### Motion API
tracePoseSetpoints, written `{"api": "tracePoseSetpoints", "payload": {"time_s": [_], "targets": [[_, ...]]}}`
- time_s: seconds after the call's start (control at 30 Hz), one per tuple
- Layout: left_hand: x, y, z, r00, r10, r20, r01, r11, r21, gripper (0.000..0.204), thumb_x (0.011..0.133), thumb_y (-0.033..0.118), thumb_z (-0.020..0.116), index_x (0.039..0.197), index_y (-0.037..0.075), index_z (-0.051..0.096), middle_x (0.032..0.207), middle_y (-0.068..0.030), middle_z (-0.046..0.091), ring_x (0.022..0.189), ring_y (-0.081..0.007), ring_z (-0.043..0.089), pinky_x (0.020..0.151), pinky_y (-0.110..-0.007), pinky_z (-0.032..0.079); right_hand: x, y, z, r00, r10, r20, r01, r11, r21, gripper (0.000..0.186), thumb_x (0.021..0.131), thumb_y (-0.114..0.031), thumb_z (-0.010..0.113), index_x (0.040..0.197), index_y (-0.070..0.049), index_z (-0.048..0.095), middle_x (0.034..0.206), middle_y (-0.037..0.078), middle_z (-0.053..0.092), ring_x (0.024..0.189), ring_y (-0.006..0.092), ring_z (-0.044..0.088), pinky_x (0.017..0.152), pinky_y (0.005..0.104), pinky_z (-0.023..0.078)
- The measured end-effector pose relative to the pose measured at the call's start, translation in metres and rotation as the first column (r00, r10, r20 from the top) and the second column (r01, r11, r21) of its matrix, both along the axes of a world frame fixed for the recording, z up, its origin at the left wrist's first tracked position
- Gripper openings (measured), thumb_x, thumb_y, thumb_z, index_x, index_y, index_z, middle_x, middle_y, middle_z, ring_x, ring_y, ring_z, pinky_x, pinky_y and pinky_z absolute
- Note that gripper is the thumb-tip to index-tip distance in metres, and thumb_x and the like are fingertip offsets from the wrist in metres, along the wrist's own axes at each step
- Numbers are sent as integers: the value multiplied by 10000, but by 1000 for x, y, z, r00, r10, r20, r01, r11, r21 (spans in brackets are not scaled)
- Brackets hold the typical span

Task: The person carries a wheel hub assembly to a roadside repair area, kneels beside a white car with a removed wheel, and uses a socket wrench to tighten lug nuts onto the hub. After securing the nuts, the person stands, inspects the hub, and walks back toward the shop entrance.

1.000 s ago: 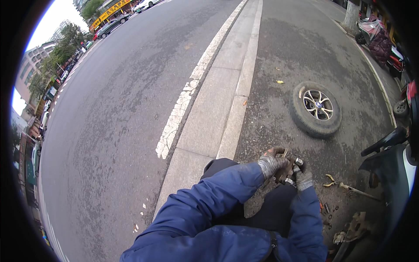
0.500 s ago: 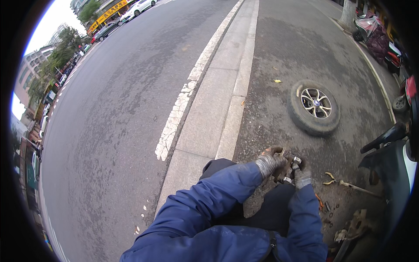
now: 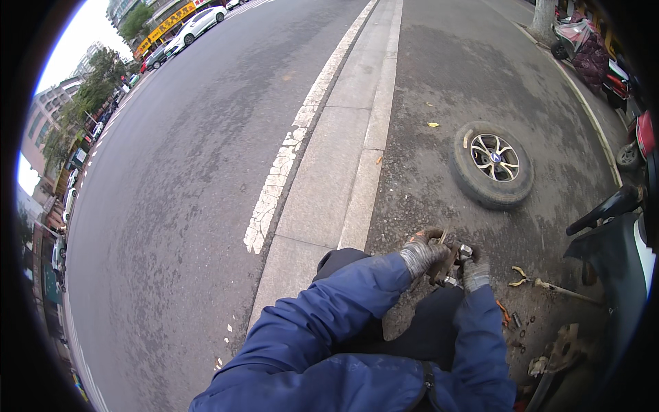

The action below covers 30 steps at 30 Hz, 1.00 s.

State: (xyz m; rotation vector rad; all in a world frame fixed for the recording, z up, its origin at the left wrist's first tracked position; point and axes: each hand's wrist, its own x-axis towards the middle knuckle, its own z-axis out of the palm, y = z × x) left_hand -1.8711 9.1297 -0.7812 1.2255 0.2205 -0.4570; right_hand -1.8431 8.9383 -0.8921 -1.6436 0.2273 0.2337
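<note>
My left hand [image 3: 423, 255], in a dirty grey glove, is closed around the far left side of a rusty metal part [image 3: 445, 269] that looks like a brake caliper. Bright cylindrical fittings [image 3: 465, 251] stick out on its right side. My right hand [image 3: 476, 272], gloved as well, grips it there; its fingertips are partly hidden. The part is held above the ground in front of my knees. Right of my right hand lie pliers [image 3: 520, 277] with yellowish ends, touching or close to a long metal rod [image 3: 557, 290].
A wheel [image 3: 473, 187] with a silver rim lies flat ahead. An orange-handled tool [image 3: 505, 314], small metal pieces and another rusty part [image 3: 564, 348] lie at the lower right. A vehicle's dark panel [image 3: 607, 264] stands at the right. Left runs a stone kerb [image 3: 322, 175] beside the road.
Both hands keep their hold on the rusty part, with only a slight shift. The white car on the road has come nearer along the far side. The view has shifted slightly.
</note>
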Motion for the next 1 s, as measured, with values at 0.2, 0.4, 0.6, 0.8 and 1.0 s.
{"api": "tracePoseSetpoints", "payload": {"time_s": [0.2, 0.4, 0.6, 0.8, 1.0], "targets": [[-1, -2, 0, 999, 27, 30, -30, 995, 98, 546, 658, 140, 641, 1161, -5, 485, 935, -95, 593, 844, -164, 562, 754, -305, 479, -3, 2, 3, 996, 40, 85, -43, 998, 39, 199, 897, -131, 472, 1089, -83, 500, 694, 84, 595, 393, 118, 468, 319, 253, 344], [1, -13, -5, 995, 38, 89, -51, 987, 149, 538, 677, 137, 633, 1171, -3, 474, 919, -91, 595, 803, -158, 572, 721, -291, 486, -5, 4, 3, 1000, 3, 2, -3, 998, 61, 202, 892, -190, 500, 1055, -71, 513, 620, 70, 562, 373, 130, 461, 312, 270, 338], [-3, -1, 1, 995, 55, 81, -62, 994, 91, 529, 678, 133, 632, 1167, -6, 485, 909, -99, 600, 810, -163, 575, 717, -291, 490, -3, 3, -4, 948, -110, -297, 116, 993, 1, 215, 885, -223, 525, 843, -25, 596, 587, 38, 551, 414, 124, 471, 360, 287, 361], [-4, 2, 3, 996, 19, 86, -25, 997, 71, 570, 657, 155, 644, 1178, -13, 484, 916, -108, 603, 822, -174, 576, 733, -305, 487, -3, 0, -33, 996, -94, -9, 94, 980, 173, 224, 877, -233, 544, 827, -23, 603, 612, 54, 567, 475, 132, 501, 403, 289, 387], [2, -13, -6, 994, 75, 84, -97, 950, 297, 572, 645, 163, 651, 1167, -11, 493, 935, -111, 601, 846, -177, 570, 762, -301, 478, 3, -8, -45, 991, 40, 125, -48, 997, 59, 211, 877, -227, 541, 826, -32, 603, 619, 55, 570, 505, 137, 518, 422, 290, 407]]}}
